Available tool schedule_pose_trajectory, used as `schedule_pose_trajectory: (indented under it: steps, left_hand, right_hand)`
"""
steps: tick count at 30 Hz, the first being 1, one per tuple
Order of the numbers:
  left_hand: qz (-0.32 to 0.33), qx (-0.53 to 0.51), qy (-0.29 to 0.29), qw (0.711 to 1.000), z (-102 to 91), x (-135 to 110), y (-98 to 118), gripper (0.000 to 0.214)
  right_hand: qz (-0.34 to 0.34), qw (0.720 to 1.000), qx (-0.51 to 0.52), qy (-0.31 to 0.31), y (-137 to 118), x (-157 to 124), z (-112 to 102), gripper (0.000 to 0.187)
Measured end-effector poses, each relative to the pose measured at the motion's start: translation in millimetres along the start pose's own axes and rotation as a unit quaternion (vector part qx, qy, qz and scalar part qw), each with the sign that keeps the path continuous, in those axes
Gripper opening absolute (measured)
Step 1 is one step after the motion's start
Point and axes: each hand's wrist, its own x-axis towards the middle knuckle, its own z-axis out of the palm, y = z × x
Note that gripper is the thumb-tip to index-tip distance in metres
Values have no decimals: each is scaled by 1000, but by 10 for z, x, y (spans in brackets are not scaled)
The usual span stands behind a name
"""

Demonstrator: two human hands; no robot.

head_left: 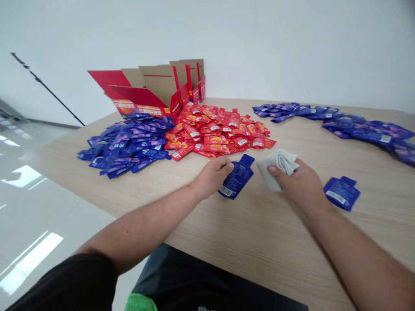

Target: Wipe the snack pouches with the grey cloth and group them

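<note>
My left hand (215, 175) pinches a blue pouch (238, 178) by its left edge, its printed back with a barcode facing up. A folded white cloth (274, 168) is gripped in my right hand (300, 181), thumb on top, a little to the right of that pouch and apart from it. Beyond my right hand, a single blue pouch (342, 192) lies flat on the table. Ahead of my left hand are a heap of red pouches (220, 131) and, further left, a heap of blue pouches (129, 144).
Red cardboard boxes (139, 97) with raised flaps stand behind the heaps, near the wall. A long row of overlapping blue pouches (353, 123) runs along the back right of the wooden table (253, 246). A thin dark pole (48, 88) leans at the far left.
</note>
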Motion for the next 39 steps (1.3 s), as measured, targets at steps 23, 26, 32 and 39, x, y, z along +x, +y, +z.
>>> schedule_pose_trajectory:
  steps: [23,26,32,39]
  left_hand:
    - [18,682,150,716,-2863,-316,424,43]
    - [2,715,140,685,-2927,-334,370,46]
    - [11,702,220,677,-2816,-208,312,40]
    - [122,581,167,787,-1599,-12,303,33]
  right_hand:
    - [-14,996,-39,-79,80,4,109,38]
    - [-2,996,-42,-80,92,5,119,42]
    - [-11,995,-33,-96,84,2,120,43]
    - [-51,997,-22,-52,101,13,68,43]
